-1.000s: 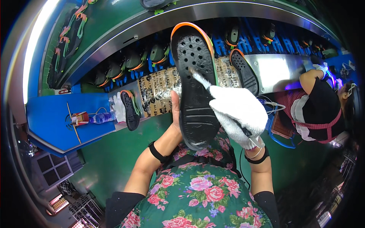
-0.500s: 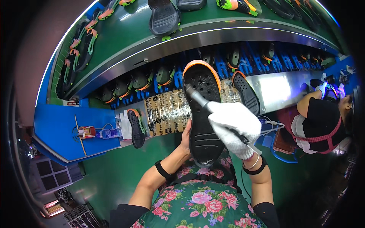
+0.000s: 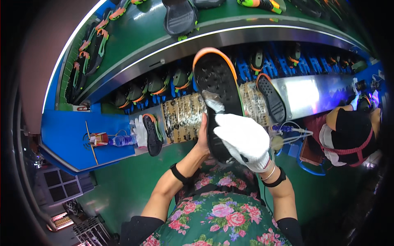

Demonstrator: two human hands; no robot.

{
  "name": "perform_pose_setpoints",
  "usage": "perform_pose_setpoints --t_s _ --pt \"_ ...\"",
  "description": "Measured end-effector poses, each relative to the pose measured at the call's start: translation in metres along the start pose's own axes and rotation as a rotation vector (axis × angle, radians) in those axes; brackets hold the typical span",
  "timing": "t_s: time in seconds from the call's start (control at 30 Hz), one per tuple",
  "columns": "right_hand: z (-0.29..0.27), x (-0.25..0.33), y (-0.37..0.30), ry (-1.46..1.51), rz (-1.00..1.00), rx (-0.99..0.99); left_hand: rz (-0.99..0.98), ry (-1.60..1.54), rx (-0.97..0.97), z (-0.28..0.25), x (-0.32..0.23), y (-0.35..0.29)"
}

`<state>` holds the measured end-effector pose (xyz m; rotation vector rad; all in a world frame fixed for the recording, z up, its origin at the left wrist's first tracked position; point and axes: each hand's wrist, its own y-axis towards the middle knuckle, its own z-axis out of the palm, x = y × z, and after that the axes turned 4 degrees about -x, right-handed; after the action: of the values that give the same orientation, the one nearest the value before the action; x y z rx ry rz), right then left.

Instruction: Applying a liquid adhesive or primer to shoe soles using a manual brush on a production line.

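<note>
My left hand (image 3: 202,141), bare, grips the side of a black shoe sole (image 3: 216,76) with an orange edge at its far end. The sole is held up above the bench, its holed face toward me. On my right hand (image 3: 246,139) is a white glove. Its fingers close round a brush (image 3: 214,101), whose pale, blurred bristles touch the middle of the sole. The gloved hand hides the brush's handle and much of the sole's near end.
A taped cardboard-covered strip (image 3: 180,119) lies on the bench. Black soles rest left (image 3: 152,137) and right (image 3: 271,98) of it. A bottle (image 3: 123,140) lies left. Lower rack shoes (image 3: 157,84) stand behind, under a green shelf (image 3: 230,18). A co-worker (image 3: 349,135) sits at right.
The sole's far end has risen away from me. My gloved hand has moved left and toward me, and the brush tip has shifted from the holed part toward the sole's middle.
</note>
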<state>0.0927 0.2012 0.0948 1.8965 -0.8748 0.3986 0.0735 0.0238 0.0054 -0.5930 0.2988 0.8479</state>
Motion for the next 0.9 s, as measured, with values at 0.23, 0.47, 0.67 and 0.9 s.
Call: perform_pose_setpoints --t_s 0.23,0.47,0.67,0.9 --pt "-0.006 -0.017 0.0 0.174 0.066 -0.16 0.12 -0.33 0.158 0.031 -0.014 0.016" --pt "0.008 -0.008 -0.01 0.316 0.132 -0.088 0.143 -0.339 0.254 0.031 -0.013 0.028" --pt "0.027 0.007 -0.011 0.521 0.307 -0.07 0.044 -0.381 0.493 0.017 -0.021 0.039" --pt "0.002 -0.006 -0.013 0.1 0.058 -0.048 0.117 -0.47 0.28 0.024 -0.033 0.041"
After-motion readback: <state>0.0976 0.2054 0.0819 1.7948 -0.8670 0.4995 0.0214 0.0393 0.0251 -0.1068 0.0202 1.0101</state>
